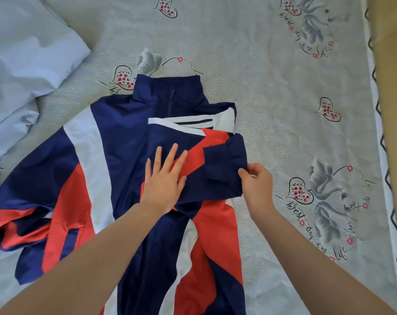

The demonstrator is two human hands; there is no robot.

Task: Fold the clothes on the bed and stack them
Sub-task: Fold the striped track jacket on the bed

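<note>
Two hands on jacket (129, 142), spread on bed (272, 92): left hand (164, 183) flat, fingers straight, pressing chest; right hand (257, 184) pinches navy cuff (224, 164) of sleeve folded across front.

Brightness: we see a bright, evenly lit scene in soft daylight, colours vivid on the jacket (129, 155).
Light source: we cannot tell exactly where it comes from; the pillow (22, 46) at upper left is the palest area.
Shadows: we find only soft ones, a faint shade under the left hand (164, 178) and the right hand (257, 185) and in the jacket's folds.
Glare: a mild sheen on the jacket's dark blue panels.
Sharpness: we see slight softness overall; the print on the bed (283, 110) reads clearly at centre.
Edges: wide-angle bending curves the bed's right border, and we find the tan strip (395, 87) there blurred.
</note>
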